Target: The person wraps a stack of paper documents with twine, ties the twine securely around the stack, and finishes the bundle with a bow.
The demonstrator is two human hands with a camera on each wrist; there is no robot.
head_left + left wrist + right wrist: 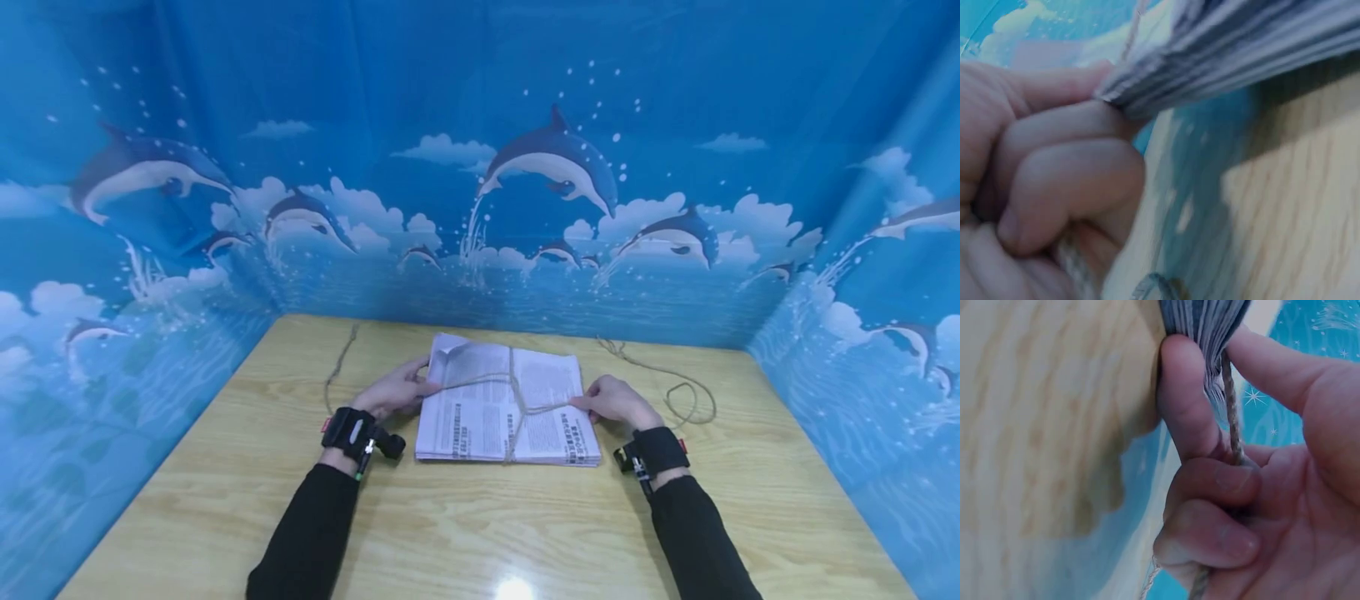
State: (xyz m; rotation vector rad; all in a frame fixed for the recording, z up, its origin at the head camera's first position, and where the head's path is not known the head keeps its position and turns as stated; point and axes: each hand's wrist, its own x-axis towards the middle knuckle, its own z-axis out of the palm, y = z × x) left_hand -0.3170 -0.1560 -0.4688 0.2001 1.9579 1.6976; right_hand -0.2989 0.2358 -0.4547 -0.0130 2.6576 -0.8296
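Observation:
A flat stack of printed newspapers (472, 425) lies on the table, crossed by a twine (513, 367) that meets itself near the middle. At the stack's left edge, my left hand (393, 390) pinches the sheets; in the left wrist view its lower fingers curl round the twine (1075, 265). My right hand (617, 402) grips the opposite edge, thumb above and index finger beneath. The right wrist view shows the twine (1231, 412) running down from the paper edges (1194, 322) into that hand's curled fingers. The underside of the stack is hidden.
One loose twine end (339, 367) trails on the wooden table (480, 533) beyond the left hand. Another tail (663, 369) loops beyond the right hand. A blue dolphin-print curtain (420, 83) stands behind the table and along both sides.

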